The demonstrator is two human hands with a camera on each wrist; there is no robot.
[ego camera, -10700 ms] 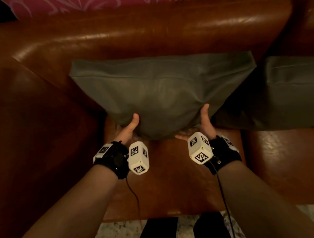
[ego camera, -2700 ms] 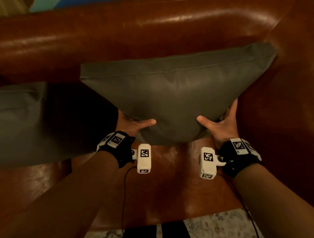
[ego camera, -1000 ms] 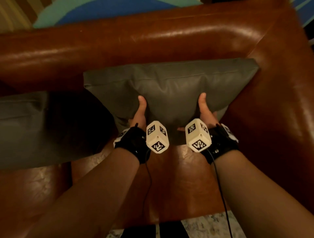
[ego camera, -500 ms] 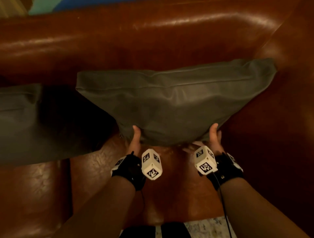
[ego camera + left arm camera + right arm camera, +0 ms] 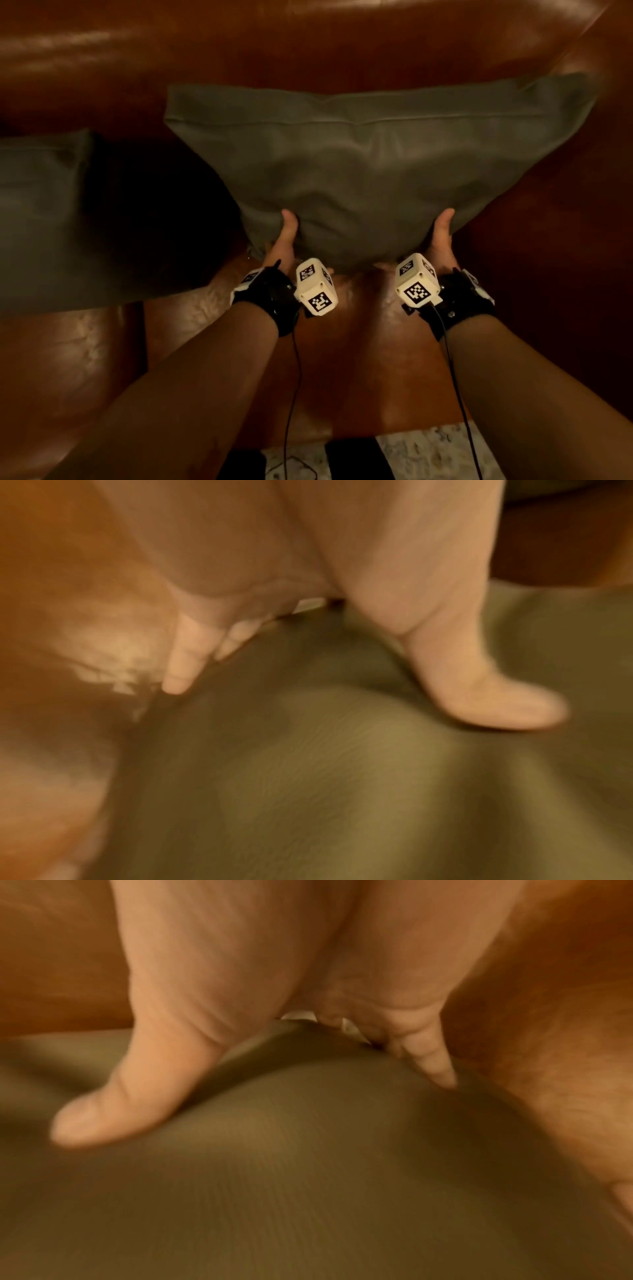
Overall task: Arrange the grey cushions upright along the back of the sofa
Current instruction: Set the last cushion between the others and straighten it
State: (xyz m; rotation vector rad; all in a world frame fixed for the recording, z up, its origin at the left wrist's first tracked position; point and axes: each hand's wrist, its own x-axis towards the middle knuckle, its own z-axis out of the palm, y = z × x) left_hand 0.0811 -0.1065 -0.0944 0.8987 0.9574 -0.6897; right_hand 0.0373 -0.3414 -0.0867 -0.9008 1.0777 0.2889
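A grey cushion (image 5: pixel 370 164) stands upright against the back of the brown leather sofa (image 5: pixel 239 51), close to the right armrest. My left hand (image 5: pixel 284 240) grips its lower left edge, thumb on the front face, fingers tucked underneath. My right hand (image 5: pixel 440 240) grips its lower right edge the same way. The left wrist view shows the left hand (image 5: pixel 342 669) pinching grey cushion fabric (image 5: pixel 342 777); the right wrist view shows the right hand (image 5: pixel 260 1085) doing so on the cushion (image 5: pixel 308 1177). A second grey cushion (image 5: pixel 41 219) leans on the sofa back to the left.
The right armrest (image 5: pixel 565 240) of the sofa rises beside the held cushion. Bare seat leather (image 5: pixel 359 359) lies in front of it. A pale speckled floor (image 5: pixel 424 452) and dark shoes show at the bottom edge. Cables hang from both wrists.
Both hands have slid the held cushion slightly back and up against the sofa back over the last second, after lowering it half a second ago. The grips stay the same.
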